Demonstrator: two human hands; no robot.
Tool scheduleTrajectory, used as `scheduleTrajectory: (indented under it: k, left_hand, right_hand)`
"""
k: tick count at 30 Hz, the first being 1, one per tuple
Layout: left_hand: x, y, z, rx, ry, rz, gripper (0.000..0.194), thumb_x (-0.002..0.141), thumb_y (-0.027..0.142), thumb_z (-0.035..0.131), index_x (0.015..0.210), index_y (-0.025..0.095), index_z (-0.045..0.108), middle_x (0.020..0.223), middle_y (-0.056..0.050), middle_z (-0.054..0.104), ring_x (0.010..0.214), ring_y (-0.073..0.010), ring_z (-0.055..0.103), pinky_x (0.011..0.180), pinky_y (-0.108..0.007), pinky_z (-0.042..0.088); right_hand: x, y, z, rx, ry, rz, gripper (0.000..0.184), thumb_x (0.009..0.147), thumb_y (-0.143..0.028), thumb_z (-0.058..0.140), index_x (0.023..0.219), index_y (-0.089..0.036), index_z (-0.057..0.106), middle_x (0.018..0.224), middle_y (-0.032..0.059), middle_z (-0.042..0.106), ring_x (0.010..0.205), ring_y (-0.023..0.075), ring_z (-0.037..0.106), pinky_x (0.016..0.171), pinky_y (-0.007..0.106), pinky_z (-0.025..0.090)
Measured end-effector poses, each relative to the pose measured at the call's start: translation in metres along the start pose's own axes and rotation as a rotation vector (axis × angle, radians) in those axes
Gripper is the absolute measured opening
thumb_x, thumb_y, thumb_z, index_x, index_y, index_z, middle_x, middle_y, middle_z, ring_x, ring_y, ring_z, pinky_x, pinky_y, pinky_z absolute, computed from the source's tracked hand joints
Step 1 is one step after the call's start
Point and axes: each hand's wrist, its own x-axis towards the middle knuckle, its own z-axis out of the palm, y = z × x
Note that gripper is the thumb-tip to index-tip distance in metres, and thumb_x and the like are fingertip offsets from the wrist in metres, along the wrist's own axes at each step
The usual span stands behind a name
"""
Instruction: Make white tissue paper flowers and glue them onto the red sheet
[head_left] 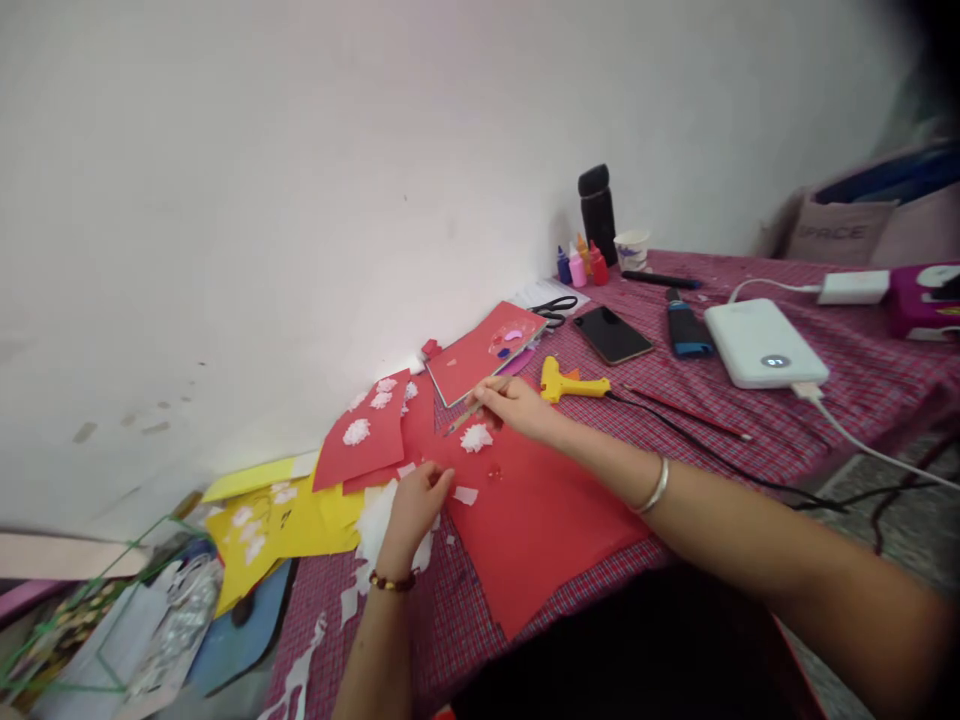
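My right hand [514, 403] pinches a slim paintbrush [463, 417], its tip pointing down and left over a large red paper sheet [555, 520]. Just beside the tip lies a white ruffled paper flower [475, 438] on the sheet. My left hand [417, 505] rests at the sheet's left edge with fingers loosely bent and nothing visible in them; its fingertips are partly hidden. By it are a small white paper strip [466, 495] and torn white paper [373, 520]. A small wet-looking spot [494, 471] shows on the red sheet.
Red papers with white flowers [357, 432] and yellow sheets [322, 515] lie left. Behind are a paint-smeared red board [480, 350], scissors [556, 310] and paint bottles [577, 268]. A yellow glue gun [574, 384], phone [613, 335] and white power bank [765, 343] sit right, with cables.
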Motion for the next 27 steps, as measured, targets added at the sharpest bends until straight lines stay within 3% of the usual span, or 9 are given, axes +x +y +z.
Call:
scheduleTrajectory:
  k: [4, 9, 13, 17, 19, 21, 24, 27]
  left_hand:
    - [-0.007, -0.007, 0.007, -0.114, -0.128, 0.035, 0.017, 0.077, 0.033, 0.052, 0.075, 0.016, 0.058, 0.065, 0.000, 0.056, 0.060, -0.0141, 0.049, 0.057, -0.024, 0.034]
    - [-0.012, -0.013, 0.003, -0.227, -0.226, 0.090, 0.018, 0.074, 0.024, 0.054, 0.089, 0.015, 0.059, 0.068, 0.001, 0.052, 0.062, -0.0135, 0.048, 0.059, -0.024, 0.037]
    - [-0.013, -0.011, 0.001, -0.231, -0.249, 0.127, 0.017, 0.071, 0.020, 0.055, 0.086, 0.016, 0.063, 0.072, 0.000, 0.054, 0.067, -0.0145, 0.050, 0.062, -0.024, 0.039]
    - [-0.015, -0.008, 0.000, -0.254, -0.248, 0.136, 0.007, 0.070, 0.023, 0.059, 0.070, 0.017, 0.061, 0.067, 0.001, 0.054, 0.063, -0.0131, 0.048, 0.057, -0.023, 0.036]
    - [-0.015, -0.008, -0.001, -0.326, -0.216, 0.088, 0.015, 0.070, 0.029, 0.061, 0.063, 0.016, 0.057, 0.060, 0.003, 0.050, 0.056, -0.0112, 0.044, 0.053, -0.022, 0.033]
    - [-0.014, -0.010, -0.003, -0.476, -0.113, -0.006, 0.022, 0.071, 0.033, 0.061, 0.060, 0.016, 0.052, 0.055, 0.005, 0.047, 0.051, -0.0093, 0.041, 0.050, -0.022, 0.031]
    - [-0.012, -0.014, -0.008, -0.780, 0.069, -0.167, 0.022, 0.067, 0.031, 0.064, 0.062, 0.016, 0.048, 0.054, 0.005, 0.049, 0.047, -0.0075, 0.041, 0.048, -0.020, 0.031]
    - [-0.011, -0.015, -0.011, -1.021, 0.139, -0.243, 0.020, 0.063, 0.027, 0.067, 0.067, 0.016, 0.050, 0.056, 0.005, 0.053, 0.048, -0.0069, 0.045, 0.049, -0.019, 0.033]
  right_hand:
    - [-0.004, 0.006, 0.006, -0.033, -0.027, -0.014, 0.024, 0.085, -0.030, 0.044, 0.076, -0.013, 0.059, 0.050, -0.0045, 0.050, 0.038, 0.0053, 0.046, 0.039, 0.015, 0.039]
    - [-0.006, 0.011, 0.006, -0.021, -0.095, 0.020, 0.028, 0.086, -0.036, 0.044, 0.081, -0.012, 0.058, 0.052, -0.0015, 0.059, 0.039, 0.0068, 0.051, 0.040, 0.016, 0.042]
    - [-0.005, 0.013, 0.006, 0.018, -0.088, 0.049, 0.032, 0.084, -0.042, 0.047, 0.081, -0.012, 0.058, 0.054, -0.0001, 0.062, 0.038, 0.0066, 0.051, 0.039, 0.016, 0.042]
    - [-0.002, 0.012, 0.003, 0.044, -0.031, 0.042, 0.031, 0.082, -0.043, 0.051, 0.081, -0.012, 0.058, 0.054, -0.0022, 0.060, 0.036, 0.0054, 0.049, 0.038, 0.016, 0.042]
    - [0.000, 0.010, 0.000, 0.049, 0.006, 0.041, 0.029, 0.081, -0.041, 0.052, 0.080, -0.013, 0.058, 0.053, -0.0027, 0.059, 0.036, 0.0053, 0.049, 0.038, 0.016, 0.041]
    - [0.001, 0.008, -0.002, 0.061, 0.032, 0.049, 0.028, 0.081, -0.040, 0.052, 0.079, -0.013, 0.057, 0.053, -0.0027, 0.059, 0.035, 0.0052, 0.049, 0.037, 0.016, 0.040]
    - [-0.002, 0.004, -0.001, 0.090, 0.035, 0.064, 0.029, 0.081, -0.042, 0.052, 0.080, -0.013, 0.056, 0.055, -0.0019, 0.061, 0.035, 0.0054, 0.049, 0.036, 0.016, 0.039]
    - [-0.008, 0.002, 0.005, 0.110, -0.021, 0.045, 0.034, 0.080, -0.048, 0.052, 0.082, -0.014, 0.056, 0.061, 0.0002, 0.064, 0.039, 0.0068, 0.052, 0.040, 0.018, 0.042]
